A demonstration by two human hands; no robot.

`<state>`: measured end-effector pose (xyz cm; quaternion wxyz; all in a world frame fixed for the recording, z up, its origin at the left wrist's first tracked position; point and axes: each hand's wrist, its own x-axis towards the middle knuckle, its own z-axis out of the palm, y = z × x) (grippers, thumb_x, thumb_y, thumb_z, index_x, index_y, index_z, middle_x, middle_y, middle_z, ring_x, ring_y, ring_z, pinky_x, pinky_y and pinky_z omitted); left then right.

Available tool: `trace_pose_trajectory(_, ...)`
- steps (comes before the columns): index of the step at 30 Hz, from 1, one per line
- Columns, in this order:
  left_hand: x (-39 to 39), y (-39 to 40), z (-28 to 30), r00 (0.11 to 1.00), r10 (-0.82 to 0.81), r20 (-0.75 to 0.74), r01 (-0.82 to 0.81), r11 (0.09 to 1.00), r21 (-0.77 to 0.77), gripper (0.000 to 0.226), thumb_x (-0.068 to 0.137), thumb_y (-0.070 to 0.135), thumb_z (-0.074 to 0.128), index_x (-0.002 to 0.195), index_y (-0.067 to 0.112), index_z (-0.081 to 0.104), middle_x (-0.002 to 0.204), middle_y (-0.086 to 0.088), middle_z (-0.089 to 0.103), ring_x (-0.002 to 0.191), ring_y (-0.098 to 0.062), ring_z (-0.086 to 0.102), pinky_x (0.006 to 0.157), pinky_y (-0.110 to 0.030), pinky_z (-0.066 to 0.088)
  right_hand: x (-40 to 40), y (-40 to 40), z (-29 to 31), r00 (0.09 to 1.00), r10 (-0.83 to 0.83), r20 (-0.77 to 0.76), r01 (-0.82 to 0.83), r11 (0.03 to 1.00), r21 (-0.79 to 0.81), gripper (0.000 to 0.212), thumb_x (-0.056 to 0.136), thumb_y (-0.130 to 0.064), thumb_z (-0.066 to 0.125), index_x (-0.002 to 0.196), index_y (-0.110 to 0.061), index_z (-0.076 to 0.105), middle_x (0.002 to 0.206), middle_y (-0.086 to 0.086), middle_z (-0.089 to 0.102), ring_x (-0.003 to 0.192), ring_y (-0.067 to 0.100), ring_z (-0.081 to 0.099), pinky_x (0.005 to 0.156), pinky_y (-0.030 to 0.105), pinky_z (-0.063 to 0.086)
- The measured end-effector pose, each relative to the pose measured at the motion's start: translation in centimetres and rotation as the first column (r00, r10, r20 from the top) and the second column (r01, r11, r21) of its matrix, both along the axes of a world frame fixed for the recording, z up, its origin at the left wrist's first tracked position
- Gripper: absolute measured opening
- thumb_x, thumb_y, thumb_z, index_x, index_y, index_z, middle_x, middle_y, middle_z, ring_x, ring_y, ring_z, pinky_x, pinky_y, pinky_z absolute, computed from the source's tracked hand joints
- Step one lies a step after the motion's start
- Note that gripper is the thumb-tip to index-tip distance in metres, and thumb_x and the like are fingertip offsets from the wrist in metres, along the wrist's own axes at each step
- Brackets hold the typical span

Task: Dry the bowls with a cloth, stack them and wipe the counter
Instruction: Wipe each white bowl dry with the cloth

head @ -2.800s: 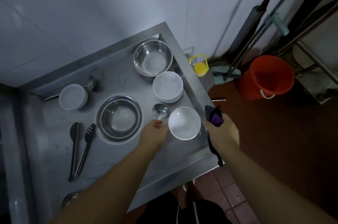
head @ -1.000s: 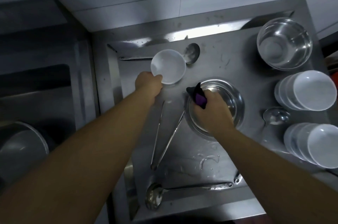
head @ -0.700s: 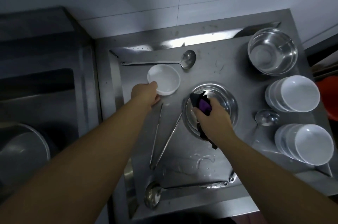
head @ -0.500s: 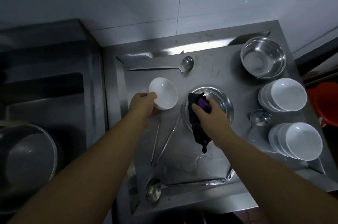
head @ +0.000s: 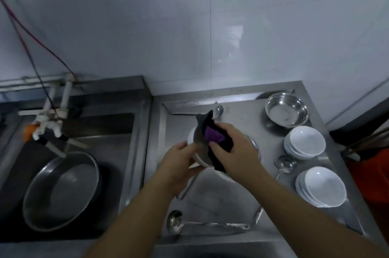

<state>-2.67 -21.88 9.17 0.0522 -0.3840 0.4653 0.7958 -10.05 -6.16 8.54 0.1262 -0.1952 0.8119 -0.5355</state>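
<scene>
Above the steel counter [head: 328, 211] by the tiled wall [head: 252, 26], my left hand [head: 179, 165] grips a white bowl [head: 197, 144]; my right hand [head: 235, 152] clutches the cloth [head: 214, 137] against it. Sink [head: 117, 131] at left.

Above the middle of the stainless steel counter [head: 237, 198], the left hand [head: 179, 168] holds a small white bowl [head: 196, 146] while the right hand [head: 235, 151] presses a dark cloth with a purple patch [head: 212, 135] into it. A steel mixing bowl [head: 286, 112] sits at the counter's far right corner, with two stacks of white bowls [head: 304, 142] [head: 321, 186] along the right edge and a small steel ladle [head: 285, 165] between them. A long steel ladle [head: 189, 223] lies along the near edge. Left of the counter, a wide steel basin [head: 61, 190] rests in the sink [head: 117, 123].
</scene>
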Motion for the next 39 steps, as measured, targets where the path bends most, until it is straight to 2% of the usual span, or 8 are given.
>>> trace_pose_trajectory(5, 2.0, 3.6, 5.3, 0.982, 0.004, -0.191, -0.014, 0.999, -0.052, 0.037, 0.095, 0.013, 0.072, 0.127, 0.006, 0.053, 0.121, -0.022, 0.074, 0.106, -0.037, 0.076, 0.082, -0.041, 0.063, 1.3, 2.5, 4.3, 0.993, 0.078, -0.084, -0.086, 0.991, -0.099, 0.047, 0.092, -0.036, 0.072, 0.132, -0.056, 0.057, 0.103, -0.028, 0.070, 0.101, -0.008, 0.065, 0.079, 0.004, 0.046)
trace_pose_trajectory(10, 3.7, 4.4, 8.1, 0.971, -0.060, -0.232, 0.049, 0.997, -0.053, 0.053, 0.097, 0.038, 0.063, 0.139, 0.007, 0.060, 0.131, -0.019, 0.071, 0.120, -0.037, 0.069, 0.104, -0.049, 0.055, 2.6, 3.5, 8.0, 0.993, 0.101, -0.061, -0.111, 0.977, -0.180, 0.043, 0.093, -0.042, 0.063, 0.115, -0.077, 0.054, 0.100, -0.029, 0.071, 0.091, -0.001, 0.069, 0.071, 0.011, 0.052)
trace_pose_trajectory(14, 4.5, 4.0, 8.5, 0.950, -0.166, -0.263, 0.146, 0.985, -0.097, 0.068, 0.093, 0.056, 0.063, 0.146, 0.014, 0.057, 0.139, -0.016, 0.068, 0.133, -0.042, 0.060, 0.117, -0.060, 0.043, 3.1, 4.1, 8.5, 0.985, 0.171, 0.032, -0.160, 0.961, -0.224, 0.045, 0.088, -0.037, 0.055, 0.130, -0.053, 0.064, 0.091, -0.011, 0.073, 0.074, 0.009, 0.069, 0.061, 0.024, 0.057)
trace_pose_trajectory(19, 4.5, 3.3, 9.5, 0.919, -0.212, -0.333, 0.212, 0.977, -0.037, 0.087, 0.080, 0.070, 0.067, 0.149, 0.018, 0.054, 0.143, -0.016, 0.065, 0.133, -0.036, 0.062, 0.114, -0.057, 0.048, 3.8, 2.9, 9.9, 0.972, 0.230, -0.051, -0.236, 0.953, -0.192, 0.031, 0.096, -0.025, 0.058, 0.117, -0.045, 0.070, 0.085, -0.008, 0.074, 0.073, 0.010, 0.070, 0.063, 0.027, 0.057)
trace_pose_trajectory(27, 4.1, -0.3, 11.0, 0.892, -0.120, -0.436, 0.168, 0.983, 0.073, 0.069, 0.087, 0.057, 0.068, 0.143, 0.019, 0.060, 0.137, -0.015, 0.069, 0.128, -0.036, 0.066, 0.104, -0.059, 0.054, 3.3, -2.1, 12.5, 0.921, 0.270, -0.279, -0.275, 0.961, 0.022, 0.038, 0.100, -0.014, 0.057, 0.096, -0.051, 0.063, 0.086, -0.021, 0.067, 0.080, 0.006, 0.065, 0.066, 0.012, 0.044)
trace_pose_trajectory(33, 4.5, -3.3, 10.6, 0.916, -0.121, -0.383, 0.145, 0.989, 0.035, 0.074, 0.079, 0.060, 0.074, 0.139, 0.019, 0.060, 0.127, -0.015, 0.074, 0.115, -0.035, 0.073, 0.090, -0.056, 0.062, 3.0, -4.8, 13.1, 0.835, 0.392, -0.387, -0.299, 0.913, 0.278, 0.026, 0.102, -0.018, 0.057, 0.110, -0.040, 0.068, 0.097, -0.032, 0.066, 0.090, -0.006, 0.062, 0.074, 0.007, 0.042)
trace_pose_trajectory(35, 4.6, -4.4, 10.9, 0.914, -0.169, -0.368, 0.150, 0.986, -0.079, 0.081, 0.074, 0.064, 0.077, 0.140, 0.022, 0.058, 0.130, -0.017, 0.072, 0.116, -0.036, 0.072, 0.090, -0.057, 0.062, 2.9, -5.4, 14.0, 0.826, 0.449, -0.342, -0.299, 0.861, 0.411, 0.025, 0.102, -0.019, 0.054, 0.108, -0.037, 0.070, 0.099, -0.024, 0.070, 0.084, 0.001, 0.065, 0.072, 0.013, 0.047)
trace_pose_trajectory(39, 4.2, -6.0, 11.3, 0.863, -0.289, -0.416, 0.184, 0.944, -0.273, 0.088, 0.067, 0.061, 0.080, 0.145, 0.032, 0.051, 0.138, -0.015, 0.063, 0.120, -0.036, 0.068, 0.087, -0.056, 0.063, 3.4, -6.4, 16.8, 0.894, 0.440, -0.080, -0.337, 0.781, 0.526, 0.027, 0.101, -0.029, 0.047, 0.084, -0.038, 0.065, 0.074, -0.002, 0.075, 0.061, 0.017, 0.074, 0.064, 0.041, 0.065)
